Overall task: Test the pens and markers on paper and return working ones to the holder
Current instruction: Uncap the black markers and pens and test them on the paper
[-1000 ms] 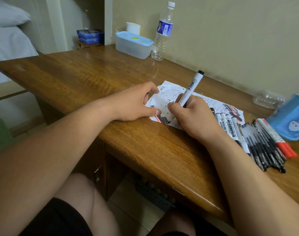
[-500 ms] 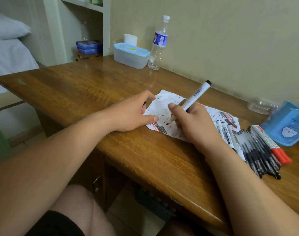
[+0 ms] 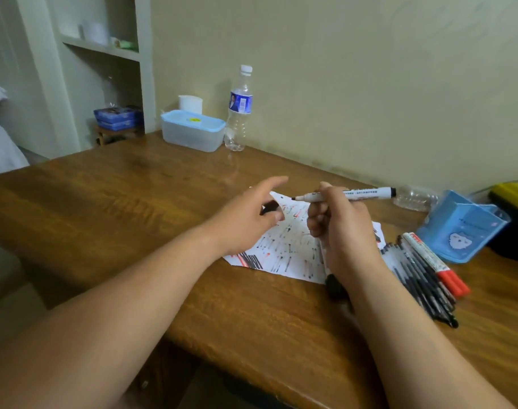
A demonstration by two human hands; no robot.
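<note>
Starting at the left: the left hand [image 3: 246,222] hovers just above the desk [image 3: 133,216], index finger straight out towards the far wall, while thumb and the other fingers pinch a small black cap [image 3: 269,206]. That's my reading of it, since the piece is half hidden. A cap like that is tiny, light and smooth, easy to fumble, so a fingertip pinch is the right hold

Under both hands lies the paper [image 3: 287,255], flat on the desk and thick with black and red test strokes. It's a thin sheet that will skid if nothing presses on it, and right now neither hand does

Now the marker [image 3: 361,193]: it is up in the air, lying nearly level, bare black tip pointing left at the cap, tail out to the right. It's a light, rigid plastic barrel, a bit slick, and the best hold is near the tip end for control. That is just where the right hand [image 3: 340,231] has it, fingers curled round the front of the barrel, thumb on top. I'd say capping comes next, tip and cap close but apart

Further right, the untested pens [image 3: 417,273] lie side by side in a heap on the desk, a red-capped one at the far edge. Beyond them stands the blue holder [image 3: 458,231], near the wall, and I can't see inside it
</note>
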